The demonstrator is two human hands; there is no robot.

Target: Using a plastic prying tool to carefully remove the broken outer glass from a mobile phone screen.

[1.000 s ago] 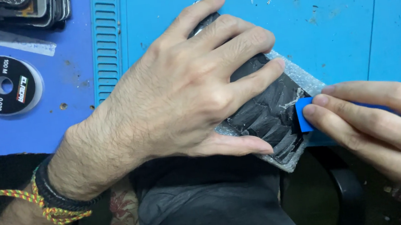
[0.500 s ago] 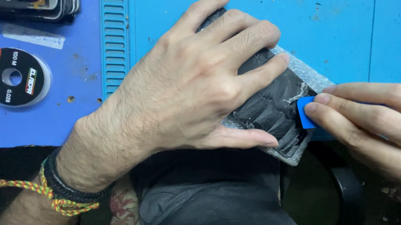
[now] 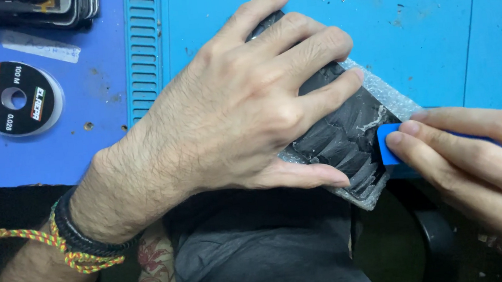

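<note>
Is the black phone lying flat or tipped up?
Flat: the black phone lies on the blue mat, pressed down by the left hand.

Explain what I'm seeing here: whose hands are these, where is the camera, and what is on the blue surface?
The camera sits on a person's head and looks down at their own bare hands. The left hand presses flat on a dark flat device with a cracked, peeling surface, lying on clear bubble wrap. The right hand pinches a small blue plastic tool against the device's edge. Underneath is a blue work mat. To the left lie a black spool and a stack of flat devices.
</note>
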